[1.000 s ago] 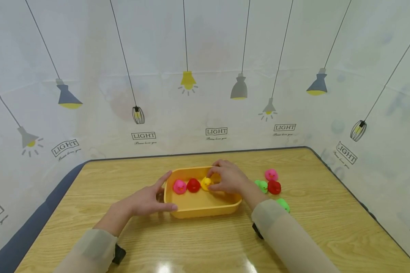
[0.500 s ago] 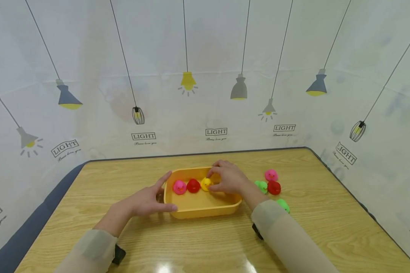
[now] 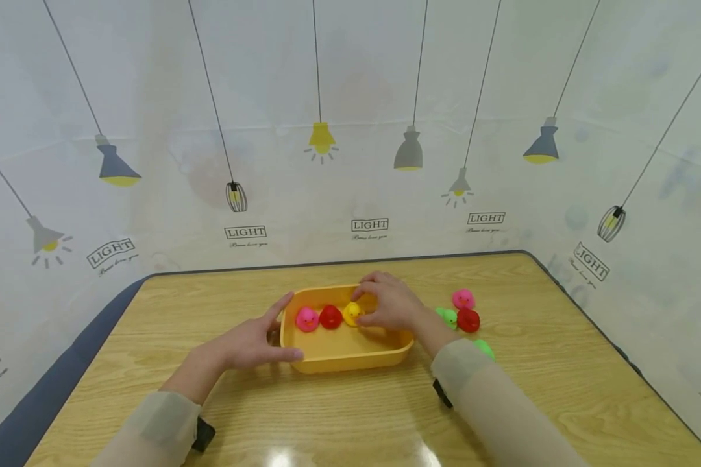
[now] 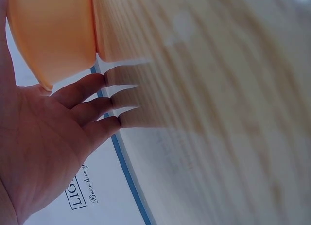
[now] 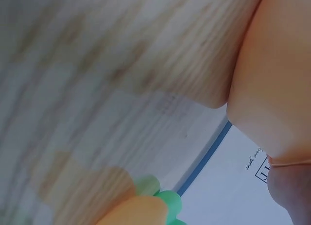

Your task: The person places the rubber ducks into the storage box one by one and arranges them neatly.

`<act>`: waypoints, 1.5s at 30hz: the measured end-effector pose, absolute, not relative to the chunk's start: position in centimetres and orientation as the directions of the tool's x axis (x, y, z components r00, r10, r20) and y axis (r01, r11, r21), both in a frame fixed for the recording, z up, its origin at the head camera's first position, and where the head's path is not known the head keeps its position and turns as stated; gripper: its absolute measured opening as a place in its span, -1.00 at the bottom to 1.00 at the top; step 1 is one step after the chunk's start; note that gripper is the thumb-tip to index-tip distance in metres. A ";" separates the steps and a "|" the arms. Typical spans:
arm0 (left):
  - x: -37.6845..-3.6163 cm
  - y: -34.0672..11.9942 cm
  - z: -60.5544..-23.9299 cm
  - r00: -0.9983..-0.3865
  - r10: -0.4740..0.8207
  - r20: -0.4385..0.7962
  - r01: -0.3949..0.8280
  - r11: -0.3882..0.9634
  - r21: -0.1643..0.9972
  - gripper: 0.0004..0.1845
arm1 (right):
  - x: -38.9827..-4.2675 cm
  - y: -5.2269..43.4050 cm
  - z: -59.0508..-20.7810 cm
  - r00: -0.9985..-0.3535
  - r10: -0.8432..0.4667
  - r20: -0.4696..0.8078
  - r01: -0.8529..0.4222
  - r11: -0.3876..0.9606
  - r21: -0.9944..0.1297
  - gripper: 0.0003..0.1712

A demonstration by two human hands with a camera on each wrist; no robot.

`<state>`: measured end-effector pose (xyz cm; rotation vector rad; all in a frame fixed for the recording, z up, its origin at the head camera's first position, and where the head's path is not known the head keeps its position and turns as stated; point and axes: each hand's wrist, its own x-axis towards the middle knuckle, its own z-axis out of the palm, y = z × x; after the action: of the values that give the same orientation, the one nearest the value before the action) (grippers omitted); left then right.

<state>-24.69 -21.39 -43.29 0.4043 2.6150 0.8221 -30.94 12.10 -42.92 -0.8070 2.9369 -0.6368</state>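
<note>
I see my right hand (image 3: 388,305) inside the tub (image 3: 350,358), fingers pinching the yellow duck (image 3: 352,314) at its far edge, while my left hand (image 3: 251,342) lies flat-fingered against the tub's left wall.

- The tub (image 3: 350,360) sits on the table (image 3: 561,363) straight before me, a little nearer the far edge than mine;
- Inside it, along the far wall, three ducks stand in a row: one at the left (image 3: 306,319), one in the middle (image 3: 330,316), one at the right (image 3: 352,313), each touching its neighbour;
- My left hand (image 3: 248,342) rests against the tub's left end; my right hand (image 3: 393,305) lies over its right half, fingertips at the rightmost duck in the row;
- Right of the tub, on the table, four more ducks cluster: one just beside the tub (image 3: 447,317), one touching it on the right (image 3: 468,320), one behind them (image 3: 463,299), one nearer me by my right sleeve (image 3: 483,348).
</note>
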 end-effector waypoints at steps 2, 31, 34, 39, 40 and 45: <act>-24.6 -21.4 -43.3 -0.891 0.374 -0.257 0.158 0.787 0.596 0.34 | -31.0 12.2 -43.0 -0.859 -0.501 0.102 -0.493 0.759 -0.425 -0.59; -24.8 -21.4 -43.2 -0.892 0.371 -0.260 0.161 0.796 0.583 0.35 | -25.1 26.0 -38.9 -0.888 -0.419 0.188 -0.438 0.650 -0.621 -0.76; -24.8 -21.4 -43.1 -0.893 0.369 -0.258 0.162 0.798 0.581 0.35 | -24.3 27.4 -39.2 -0.881 -0.423 0.211 -0.455 0.640 -0.618 -0.77; -24.8 -21.5 -43.1 -0.894 0.368 -0.255 0.165 0.800 0.576 0.35 | -22.5 29.3 -40.1 -0.857 -0.443 0.265 -0.503 0.601 -0.621 -0.75; -24.8 -21.5 -43.1 -0.895 0.368 -0.253 0.167 0.801 0.576 0.34 | -22.2 29.6 -40.4 -0.858 -0.441 0.265 -0.501 0.599 -0.625 -0.75; -24.8 -21.5 -43.2 -0.893 0.374 -0.250 0.172 0.798 0.578 0.33 | -21.0 31.1 -41.6 -0.870 -0.430 0.240 -0.476 0.610 -0.634 -0.77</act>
<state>-24.75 -21.50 -43.24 0.4146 2.6323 0.7982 -21.05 31.12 -41.57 -0.8107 2.8751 -1.1621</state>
